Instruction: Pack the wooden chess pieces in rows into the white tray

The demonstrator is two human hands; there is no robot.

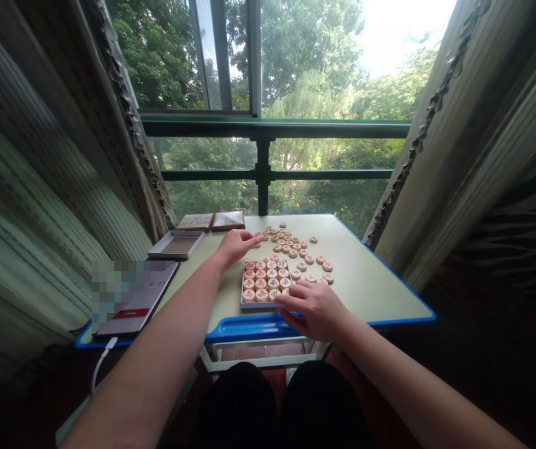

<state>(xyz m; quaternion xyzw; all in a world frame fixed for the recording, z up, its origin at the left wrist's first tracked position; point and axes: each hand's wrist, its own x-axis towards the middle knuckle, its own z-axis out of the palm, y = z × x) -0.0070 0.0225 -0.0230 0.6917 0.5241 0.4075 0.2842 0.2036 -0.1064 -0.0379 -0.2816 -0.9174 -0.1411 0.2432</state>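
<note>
A shallow box tray [242, 289] lies near the table's front edge, with rows of round wooden chess pieces [261, 278] in it. More loose pieces [291, 243] are scattered on the table behind it. My left hand [236, 244] reaches forward, its fingers pinched at a piece at the left edge of the loose pile. My right hand [312, 307] rests on the right side of the tray, fingers curled over the pieces there; what is under them is hidden.
The small pale table [371, 280] has a blue rim and stands before a window railing [268, 128]. At the back left lie an open box lid [177, 244] and a folded board [212, 221]. A phone [137, 298] with a cable lies at the front left.
</note>
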